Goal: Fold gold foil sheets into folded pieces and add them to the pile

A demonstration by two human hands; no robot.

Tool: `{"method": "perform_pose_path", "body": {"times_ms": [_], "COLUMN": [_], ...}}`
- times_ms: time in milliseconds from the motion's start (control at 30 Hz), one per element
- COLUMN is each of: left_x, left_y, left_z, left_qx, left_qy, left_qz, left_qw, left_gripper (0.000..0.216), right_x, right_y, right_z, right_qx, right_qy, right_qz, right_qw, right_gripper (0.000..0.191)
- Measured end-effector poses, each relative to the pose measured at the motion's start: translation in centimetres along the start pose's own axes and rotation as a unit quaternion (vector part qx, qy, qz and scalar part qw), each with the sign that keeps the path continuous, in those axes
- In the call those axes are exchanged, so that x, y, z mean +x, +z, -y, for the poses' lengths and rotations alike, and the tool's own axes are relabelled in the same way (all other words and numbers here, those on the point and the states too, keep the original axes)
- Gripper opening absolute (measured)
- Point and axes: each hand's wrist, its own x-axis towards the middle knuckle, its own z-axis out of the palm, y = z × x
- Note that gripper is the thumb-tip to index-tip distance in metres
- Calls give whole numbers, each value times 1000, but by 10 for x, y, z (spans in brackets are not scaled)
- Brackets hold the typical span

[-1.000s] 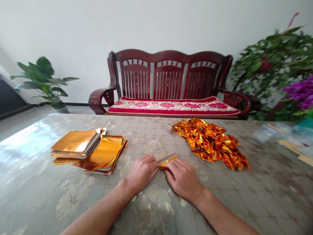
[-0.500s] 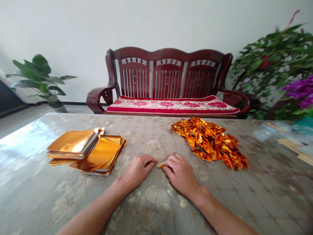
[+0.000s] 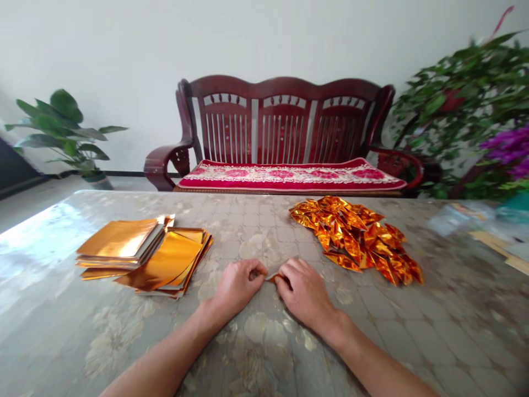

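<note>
1. Right of the foil stack (image 3: 124, 237), a small foil piece (image 3: 271, 278) shows low over the bench (image 3: 256, 342), mostly hidden.
2. The grip looks closed on it from both sides: the left hand (image 3: 238, 281) pinches one end, the right hand (image 3: 303, 289) curls over the rest.
3. I'd keep both pinches level and press each crease slowly; foil this thin would probably tear if tugged.
4. Farther right of the stack lies a pile of crumpled-looking foil shapes (image 3: 343, 231).
5. Beyond the stack stands a wooden settee (image 3: 285, 132).
</note>
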Motion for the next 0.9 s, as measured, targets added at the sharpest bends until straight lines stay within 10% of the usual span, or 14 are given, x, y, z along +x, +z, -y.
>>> {"method": "perform_pose_path", "body": {"times_ms": [900], "left_x": [2], "left_y": [3], "left_z": [-1], "left_qx": [3], "left_qy": [-9], "left_qz": [-12], "left_qw": [1000], "left_gripper": [14], "right_x": [3], "right_y": [2], "right_z": [4], "right_qx": [-62], "right_qy": [30], "right_qz": [5], "right_qw": [998], "right_gripper": [9]}}
